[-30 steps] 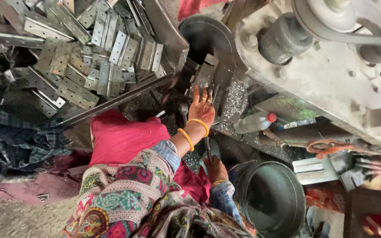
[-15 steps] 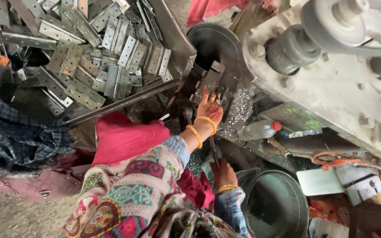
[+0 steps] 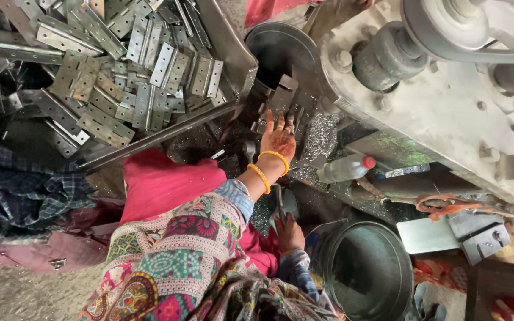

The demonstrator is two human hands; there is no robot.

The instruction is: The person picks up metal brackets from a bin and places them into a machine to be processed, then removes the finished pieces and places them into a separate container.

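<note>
While at the press block [image 3: 284,98] — left hand [image 3: 279,139] fingers spread; right hand [image 3: 288,233], grip unclear.

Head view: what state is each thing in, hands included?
Left hand: stretched out, fingers spread at the press die.
Right hand: low, grip around a lever handle.
Plastic bottle: lying on its side, red cap on.
Metal bucket: upright, open.
Hinge plates: piled loose in the tray.

I see one package only: a clear plastic bottle [image 3: 345,169] with a red cap, lying on its side beneath the grey machine [image 3: 447,119]; no labels, signs, screens.
</note>
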